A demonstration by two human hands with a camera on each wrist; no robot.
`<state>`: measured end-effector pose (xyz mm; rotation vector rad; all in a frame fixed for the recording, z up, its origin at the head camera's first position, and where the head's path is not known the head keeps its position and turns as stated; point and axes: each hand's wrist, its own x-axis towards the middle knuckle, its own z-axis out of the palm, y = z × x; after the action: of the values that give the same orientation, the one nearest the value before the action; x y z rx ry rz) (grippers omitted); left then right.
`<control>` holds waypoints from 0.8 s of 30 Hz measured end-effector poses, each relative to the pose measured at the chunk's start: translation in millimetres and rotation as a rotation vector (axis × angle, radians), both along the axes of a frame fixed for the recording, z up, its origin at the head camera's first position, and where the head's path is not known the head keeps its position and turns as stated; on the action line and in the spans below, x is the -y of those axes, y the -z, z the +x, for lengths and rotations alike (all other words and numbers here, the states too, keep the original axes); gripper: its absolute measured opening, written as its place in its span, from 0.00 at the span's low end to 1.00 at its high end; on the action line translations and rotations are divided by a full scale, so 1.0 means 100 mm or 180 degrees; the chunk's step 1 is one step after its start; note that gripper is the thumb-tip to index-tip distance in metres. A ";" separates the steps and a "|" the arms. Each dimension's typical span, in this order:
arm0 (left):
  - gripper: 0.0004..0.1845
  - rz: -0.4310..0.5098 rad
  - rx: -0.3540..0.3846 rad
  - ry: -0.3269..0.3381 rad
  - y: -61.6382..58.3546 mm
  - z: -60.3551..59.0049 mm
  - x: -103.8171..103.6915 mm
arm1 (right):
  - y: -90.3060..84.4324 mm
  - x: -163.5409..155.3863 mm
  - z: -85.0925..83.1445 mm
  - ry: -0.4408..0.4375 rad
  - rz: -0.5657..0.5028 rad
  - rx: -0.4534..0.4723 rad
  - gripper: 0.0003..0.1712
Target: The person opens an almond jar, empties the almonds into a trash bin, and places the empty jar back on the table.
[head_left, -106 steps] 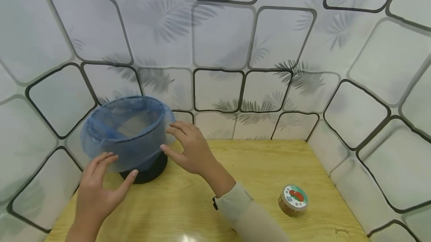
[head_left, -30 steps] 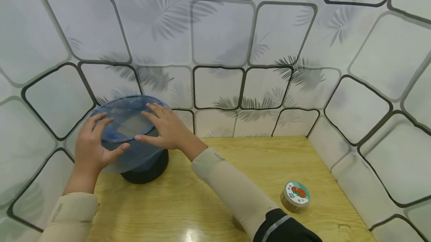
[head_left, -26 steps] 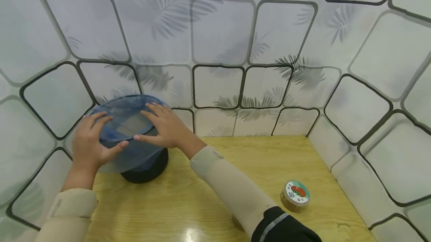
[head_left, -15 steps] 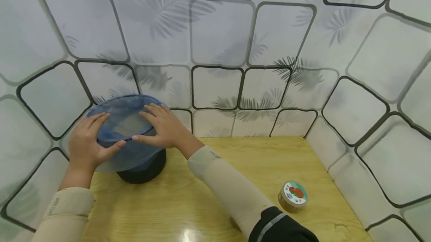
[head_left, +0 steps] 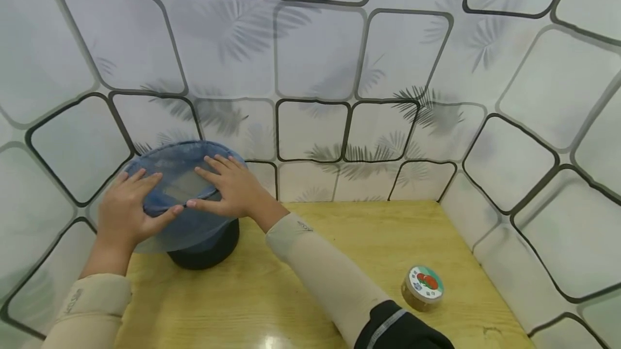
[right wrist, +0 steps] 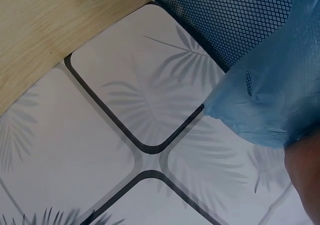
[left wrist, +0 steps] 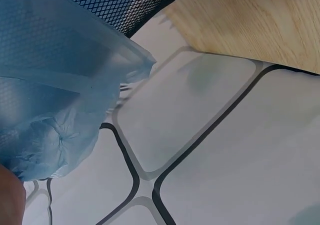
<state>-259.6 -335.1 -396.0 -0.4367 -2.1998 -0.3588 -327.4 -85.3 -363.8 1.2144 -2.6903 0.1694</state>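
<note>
In the head view, a black mesh wastebasket (head_left: 206, 252) stands at the table's back left. A blue plastic bag (head_left: 191, 233) lines it, its top folded down outside over the rim. My left hand (head_left: 123, 211) rests at the rim's near left, fingers extended. Across the near right of the rim lies my right hand (head_left: 232, 187), fingers spread; the two thumb tips almost meet at the front. Both wrist views show the bag's loose, crinkled skirt (left wrist: 60, 100) hanging around the mesh wall (right wrist: 230, 20). Only an edge of each hand appears there.
A small round tub (head_left: 422, 288) with a tomato picture on its lid sits at the right of the yellow wood-grain table (head_left: 301, 273). Patterned walls (head_left: 315, 41) enclose the table at the back and both sides.
Both hands have moved from beside the bag's outer skirt up onto the rim. Over the last second, the right hand's fingers have settled slightly left and the thumbs have drawn closer.
</note>
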 end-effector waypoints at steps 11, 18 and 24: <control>0.61 -0.0043 0.0075 -0.0246 -0.01 0.02 0.00 | -0.01 0.01 -0.01 -0.0002 0.0063 -0.0015 0.52; 0.64 -0.0047 0.0101 -0.0234 -0.02 0.03 -0.01 | -0.03 0.02 0.01 0.0006 0.0182 -0.0009 0.54; 0.62 -0.0023 0.0246 -0.0229 -0.02 0.04 -0.03 | -0.05 0.02 0.01 0.0058 0.0203 0.0010 0.55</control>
<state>-255.3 -332.5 -393.7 -0.3516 -2.2862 -0.3338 -326.5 -87.5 -359.1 1.2077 -2.7281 0.0837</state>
